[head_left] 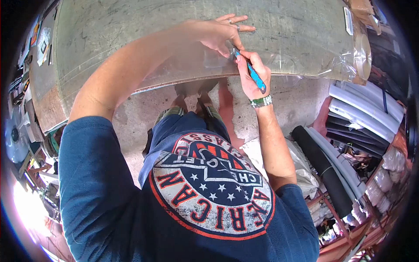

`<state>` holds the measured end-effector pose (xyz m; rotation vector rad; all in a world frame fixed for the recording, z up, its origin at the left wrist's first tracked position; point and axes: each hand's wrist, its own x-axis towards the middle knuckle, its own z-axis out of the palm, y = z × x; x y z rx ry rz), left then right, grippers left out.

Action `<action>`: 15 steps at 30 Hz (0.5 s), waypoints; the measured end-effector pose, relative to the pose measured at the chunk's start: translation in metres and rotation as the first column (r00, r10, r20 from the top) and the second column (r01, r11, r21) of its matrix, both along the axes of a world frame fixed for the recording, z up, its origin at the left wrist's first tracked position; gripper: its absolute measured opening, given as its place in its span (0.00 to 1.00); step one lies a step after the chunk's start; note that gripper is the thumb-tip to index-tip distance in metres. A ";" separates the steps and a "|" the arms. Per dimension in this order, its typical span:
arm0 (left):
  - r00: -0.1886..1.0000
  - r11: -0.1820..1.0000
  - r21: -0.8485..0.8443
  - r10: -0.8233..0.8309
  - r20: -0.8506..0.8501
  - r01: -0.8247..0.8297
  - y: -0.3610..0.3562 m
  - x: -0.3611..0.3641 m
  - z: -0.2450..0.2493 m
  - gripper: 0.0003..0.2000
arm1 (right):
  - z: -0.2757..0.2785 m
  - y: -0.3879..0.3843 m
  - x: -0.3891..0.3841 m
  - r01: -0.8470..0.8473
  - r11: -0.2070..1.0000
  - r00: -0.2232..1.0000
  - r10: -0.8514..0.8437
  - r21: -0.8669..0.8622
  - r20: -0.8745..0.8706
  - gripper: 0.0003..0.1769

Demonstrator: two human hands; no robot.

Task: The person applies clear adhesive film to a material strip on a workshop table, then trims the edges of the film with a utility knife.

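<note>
Gripping slim blue knife [258, 81]; right hand [249, 70].

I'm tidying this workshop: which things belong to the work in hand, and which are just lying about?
In use: left hand pressing the clear plastic sheet on the worktable; right hand gripping a blue utility knife.
Lying about: black and grey rolls, white bag, both at right.
</note>
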<state>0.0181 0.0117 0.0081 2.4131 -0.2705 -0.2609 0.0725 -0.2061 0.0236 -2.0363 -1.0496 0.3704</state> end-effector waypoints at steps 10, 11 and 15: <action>0.999 1.000 -0.025 -0.012 -0.047 0.011 0.001 0.001 0.003 0.24 | 0.013 -0.037 -0.021 -0.009 0.996 1.000 0.009 -0.087 -0.008 0.09; 0.998 1.000 -0.016 -0.017 -0.059 0.016 0.002 0.001 0.005 0.25 | 0.015 -0.041 -0.022 -0.015 0.995 1.000 0.013 -0.103 -0.013 0.09; 0.996 0.999 -0.005 -0.043 -0.080 0.043 0.002 0.002 0.008 0.27 | 0.038 -0.059 -0.024 -0.024 0.976 0.997 0.009 -0.216 -0.071 0.11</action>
